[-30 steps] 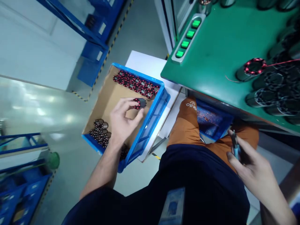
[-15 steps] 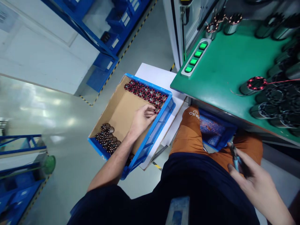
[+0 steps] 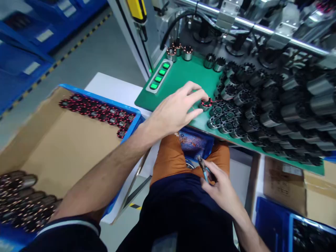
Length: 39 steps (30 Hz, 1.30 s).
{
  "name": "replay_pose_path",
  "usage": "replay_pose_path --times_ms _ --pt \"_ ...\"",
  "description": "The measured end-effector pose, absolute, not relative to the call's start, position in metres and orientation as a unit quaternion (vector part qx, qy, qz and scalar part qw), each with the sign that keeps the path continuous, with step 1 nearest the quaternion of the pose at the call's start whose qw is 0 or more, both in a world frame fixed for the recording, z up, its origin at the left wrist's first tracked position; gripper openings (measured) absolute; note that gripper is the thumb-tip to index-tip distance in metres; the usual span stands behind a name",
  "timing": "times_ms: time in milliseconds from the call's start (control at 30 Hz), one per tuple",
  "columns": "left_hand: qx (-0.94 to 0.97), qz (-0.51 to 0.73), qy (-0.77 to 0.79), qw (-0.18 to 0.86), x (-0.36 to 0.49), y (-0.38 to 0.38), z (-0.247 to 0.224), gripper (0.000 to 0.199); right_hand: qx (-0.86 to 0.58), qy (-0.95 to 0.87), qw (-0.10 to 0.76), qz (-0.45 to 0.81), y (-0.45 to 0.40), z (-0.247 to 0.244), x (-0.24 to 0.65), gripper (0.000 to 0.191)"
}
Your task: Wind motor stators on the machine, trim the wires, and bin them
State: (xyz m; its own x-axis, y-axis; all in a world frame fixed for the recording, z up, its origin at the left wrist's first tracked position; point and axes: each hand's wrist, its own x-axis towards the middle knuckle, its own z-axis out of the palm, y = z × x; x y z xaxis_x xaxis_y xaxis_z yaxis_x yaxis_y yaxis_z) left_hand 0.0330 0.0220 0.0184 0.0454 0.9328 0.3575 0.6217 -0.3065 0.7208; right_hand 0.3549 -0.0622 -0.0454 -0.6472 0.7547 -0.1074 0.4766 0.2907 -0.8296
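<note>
My left hand (image 3: 181, 105) reaches over the green work surface (image 3: 178, 80), its fingers at a red-wound stator (image 3: 206, 104) with a red wire running off to the right. Thumb and fingertips are on either side of that stator, touching or nearly touching it. Above my lap, my right hand (image 3: 219, 180) holds a pair of cutting pliers (image 3: 204, 170), jaws pointing up and left. In the blue bin (image 3: 101, 96) at the left lie rows of red-wound stators (image 3: 97, 110) and, lower down, copper-wound stators (image 3: 23, 199).
Many bare stator cores (image 3: 262, 112) crowd the right of the surface. A strip of green buttons (image 3: 159, 76) and several copper-wound stators (image 3: 187, 52) are near its back left. Machinery (image 3: 236, 21) spans the back. A blue tray (image 3: 195, 141) sits beneath the edge.
My left hand has left the bin and come over the green surface to the red-wound stator. The view has swung right. My right hand still holds the pliers.
</note>
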Motion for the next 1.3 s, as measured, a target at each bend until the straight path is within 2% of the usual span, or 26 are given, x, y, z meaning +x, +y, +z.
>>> replay_pose_path --times_ms 100,167,367,467,633,800,1000,1300 --pt "0.747 0.329 0.558 0.151 0.039 0.057 -0.012 0.024 -0.409 -0.781 0.145 0.449 -0.066 -0.044 0.368 0.058" --pt "0.749 0.322 0.563 0.136 0.034 0.061 -0.019 0.024 -0.424 -0.771 0.146 0.452 -0.068 -0.046 0.377 0.06" --pt "0.694 0.443 0.551 0.136 0.056 -0.013 0.023 0.001 -0.449 -0.737 0.192 0.468 -0.075 -0.041 0.381 0.06" --pt "0.681 0.452 0.558 0.14 0.085 -0.057 0.035 0.012 -0.429 -0.741 0.222 0.467 -0.075 -0.025 0.373 0.065" --pt "0.652 0.463 0.578 0.166 0.115 -0.092 0.022 0.019 -0.384 -0.748 0.25 0.48 -0.069 -0.008 0.363 0.072" --pt "0.631 0.466 0.594 0.181 0.117 -0.102 0.017 0.018 -0.39 -0.744 0.236 0.488 -0.07 -0.011 0.365 0.068" --pt "0.594 0.487 0.59 0.249 0.117 -0.103 0.021 0.025 -0.394 -0.753 0.231 0.474 -0.072 -0.012 0.367 0.068" --pt "0.59 0.5 0.581 0.255 0.119 -0.102 0.021 0.024 -0.397 -0.753 0.261 0.455 -0.07 -0.007 0.364 0.07"
